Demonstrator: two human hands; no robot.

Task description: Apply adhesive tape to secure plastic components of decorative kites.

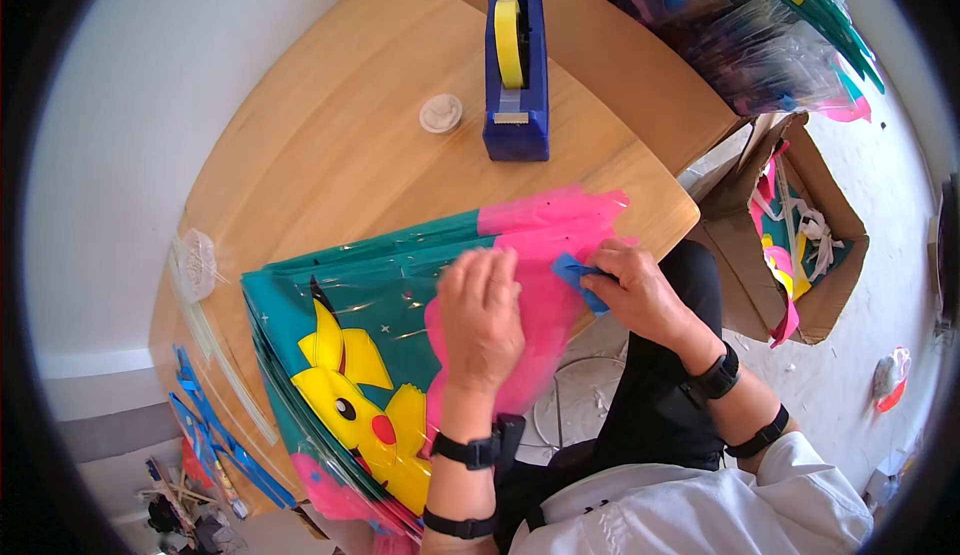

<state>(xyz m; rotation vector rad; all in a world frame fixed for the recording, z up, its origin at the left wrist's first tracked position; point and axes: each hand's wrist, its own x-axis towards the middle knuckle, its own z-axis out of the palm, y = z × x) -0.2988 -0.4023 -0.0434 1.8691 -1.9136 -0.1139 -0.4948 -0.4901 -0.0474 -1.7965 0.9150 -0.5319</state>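
My left hand (483, 320) lies over the pile of plastic sheets (395, 290), fingers close together and slightly bent; I cannot tell how hard they press. My right hand (640, 290) pinches a blue scrap (583, 281) between thumb and fingers at the pink end. The pile sits on the near side of the wooden table (320, 145), its pink part hanging past the edge. I judge the sheets light, limp, slippery and easily creased, best held flat-palmed in the middle and pinched at a corner. They are thin and glossy, teal and pink, with a smooth yellow cartoon figure (340, 385).
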